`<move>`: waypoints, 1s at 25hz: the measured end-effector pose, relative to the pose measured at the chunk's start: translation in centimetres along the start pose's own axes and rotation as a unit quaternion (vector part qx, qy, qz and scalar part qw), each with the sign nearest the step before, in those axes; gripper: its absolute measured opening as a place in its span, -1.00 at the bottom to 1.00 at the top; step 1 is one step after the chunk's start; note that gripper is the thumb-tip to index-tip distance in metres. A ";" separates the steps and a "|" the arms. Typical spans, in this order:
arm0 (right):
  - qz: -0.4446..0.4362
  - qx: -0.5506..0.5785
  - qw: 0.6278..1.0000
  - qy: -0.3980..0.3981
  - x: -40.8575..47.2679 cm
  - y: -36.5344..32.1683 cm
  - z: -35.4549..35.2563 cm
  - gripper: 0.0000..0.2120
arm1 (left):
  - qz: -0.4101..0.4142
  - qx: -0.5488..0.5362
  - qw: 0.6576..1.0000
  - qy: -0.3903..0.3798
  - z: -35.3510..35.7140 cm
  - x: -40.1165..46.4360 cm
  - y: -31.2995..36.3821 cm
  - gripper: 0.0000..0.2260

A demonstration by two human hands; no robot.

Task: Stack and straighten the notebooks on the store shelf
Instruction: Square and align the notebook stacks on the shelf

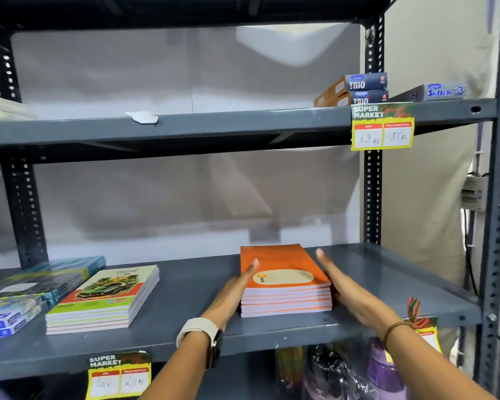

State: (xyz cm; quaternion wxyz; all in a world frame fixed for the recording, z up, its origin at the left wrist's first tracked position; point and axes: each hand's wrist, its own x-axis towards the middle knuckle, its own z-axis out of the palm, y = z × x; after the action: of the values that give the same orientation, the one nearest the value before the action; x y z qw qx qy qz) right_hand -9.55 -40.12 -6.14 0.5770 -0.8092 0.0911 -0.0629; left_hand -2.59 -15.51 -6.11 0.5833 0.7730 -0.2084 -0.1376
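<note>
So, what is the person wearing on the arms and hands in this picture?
Both forearms are bare, with no sleeves in view. The left hand side carries a watch at the wrist, with a pale cream band and a dark case. The right hand side has a thin brown bracelet around the wrist. No rings or gloves are visible.

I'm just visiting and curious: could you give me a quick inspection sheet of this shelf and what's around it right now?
Surface: grey metal shelf, dusty, sound.
Job's things: orange notebook stack, fairly even; green car-cover stack fanned; blue stack skewed.
Clutter: paper scrap on the upper shelf; pen boxes there too.
Hands: left hand and right hand flat against the orange stack's sides, fingers straight.
Cables: black ones by the right wall.
Surroundings: price tags; wrapped goods below.
</note>
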 end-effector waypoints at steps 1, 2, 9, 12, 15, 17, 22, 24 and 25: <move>-0.023 -0.114 0.993 0.011 -0.8 0.6 -0.6 -0.08 | 0.005 0.057 0.998 0.007 -0.2 -0.5 -0.5 -0.32; -0.051 -0.218 0.974 0.021 -1.5 1.0 -1.1 -0.09 | 0.008 0.111 0.994 0.019 -0.2 -1.0 -1.1 -0.36; -0.095 -0.326 0.939 0.046 -2.6 2.5 -1.6 -0.48 | 0.016 0.258 0.960 0.105 0.3 -1.5 -2.3 -0.59; -0.121 -0.318 0.939 0.049 -1.9 2.3 -1.9 -0.63 | 0.020 0.263 0.957 0.121 0.3 -1.2 -2.8 -0.59; -0.136 -0.326 0.934 0.047 -1.6 2.5 -2.0 -0.80 | 0.034 0.284 0.950 0.127 0.2 -1.0 -2.9 -0.60; -0.141 -0.329 0.932 0.052 -1.5 2.7 -2.1 -0.80 | 0.038 0.300 0.945 0.126 0.3 -0.9 -3.0 -0.60; -0.131 -0.327 0.934 0.054 -1.7 3.0 -2.0 -0.67 | 0.035 0.314 0.941 0.124 0.5 -1.1 -2.8 -0.59; -0.127 -0.309 0.941 0.043 -1.9 2.5 -2.0 -0.54 | 0.035 0.315 0.941 0.115 0.6 -1.3 -2.5 -0.53; -0.125 -0.277 0.952 0.040 -2.0 1.8 -1.7 -0.47 | 0.031 0.317 0.941 0.112 0.6 -1.5 -2.3 -0.46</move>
State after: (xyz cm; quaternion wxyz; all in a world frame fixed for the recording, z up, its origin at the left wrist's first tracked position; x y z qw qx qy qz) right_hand -12.03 -41.81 -7.32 0.3141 -0.9388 0.0258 -0.1388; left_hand -3.78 -14.81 -8.52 0.3320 0.9214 -0.1979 0.0411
